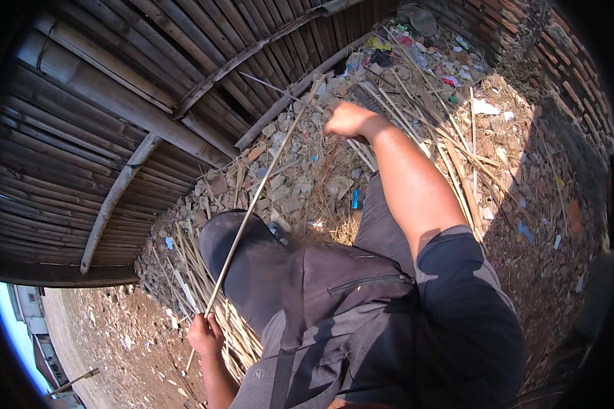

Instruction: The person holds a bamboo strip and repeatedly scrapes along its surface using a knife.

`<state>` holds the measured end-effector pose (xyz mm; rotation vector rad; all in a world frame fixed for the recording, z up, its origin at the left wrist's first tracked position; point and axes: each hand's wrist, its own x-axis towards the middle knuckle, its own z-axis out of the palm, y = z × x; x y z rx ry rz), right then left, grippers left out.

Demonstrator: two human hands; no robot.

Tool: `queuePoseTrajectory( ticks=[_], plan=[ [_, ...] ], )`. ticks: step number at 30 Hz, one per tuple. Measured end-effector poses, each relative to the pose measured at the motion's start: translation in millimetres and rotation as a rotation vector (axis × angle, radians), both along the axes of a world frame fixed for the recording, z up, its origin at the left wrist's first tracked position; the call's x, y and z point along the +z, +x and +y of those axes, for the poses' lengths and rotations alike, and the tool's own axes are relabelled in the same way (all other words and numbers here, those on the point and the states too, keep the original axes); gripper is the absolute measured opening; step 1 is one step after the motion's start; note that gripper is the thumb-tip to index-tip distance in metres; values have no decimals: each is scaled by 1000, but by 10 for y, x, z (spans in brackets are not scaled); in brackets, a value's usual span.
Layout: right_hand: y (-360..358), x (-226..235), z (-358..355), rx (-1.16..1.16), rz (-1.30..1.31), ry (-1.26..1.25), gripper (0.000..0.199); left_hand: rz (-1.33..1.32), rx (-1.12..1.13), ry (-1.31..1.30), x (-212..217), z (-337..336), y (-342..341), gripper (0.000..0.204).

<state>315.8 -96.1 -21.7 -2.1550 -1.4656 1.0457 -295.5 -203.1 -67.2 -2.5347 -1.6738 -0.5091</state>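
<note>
A long, thin bamboo strip, pale and smooth, runs on a slant from the lower left up toward the top centre. The left hand is wrapped around its lower end, fingers curled tight on the strip, with a short stub of it poking out below the fist. The right hand is closed into a fist further up, near the strip's far end; it seems to hold something dark beneath it, but what it clamps on cannot be told from this view. The right forearm stretches bare from a dark short sleeve. Below lie the person's grey trousers and a dark fabric bag with a zip, its strap crossing the lap, and a rounded dark knee that the strip passes over. The ground is dry reddish-brown earth, strewn with broken stones, rubble and scraps of coloured litter. A loose heap of split bamboo sticks, straw-coloured and fibrous, fans out to the right of the raised fist, and more slats lie under the left leg. On the left rises a wall of weathered grey bamboo poles, ribbed and tied with cross-battens. A rough red brick wall curves along the upper right.
</note>
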Motion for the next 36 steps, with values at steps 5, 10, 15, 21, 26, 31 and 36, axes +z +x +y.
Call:
queuePoseTrajectory(
  ticks=[5,10,15,21,26,31,36],
  plan=[
    [-587,52,-134,308,-178,187,53,-7,14,-17,-41,19,-27,28],
    [-471,86,-140,430,156,16,50,-7,79,-62,-252,21,-265,29],
    [60,-183,-59,-11,-148,201,63,-17,90,-50,-118,4,-235,35],
    [-494,172,-125,122,-190,179,42,-129,126,-146,-113,-85,-214,37],
    [-970,194,-157,490,-275,125,31,-169,44,-220,215,33,191,38],
    [-554,-144,18,378,-72,147,54,-170,81,-260,176,48,368,44],
    [-245,-306,32,-191,-125,406,55,-233,74,-295,143,188,459,48]
  ],
)
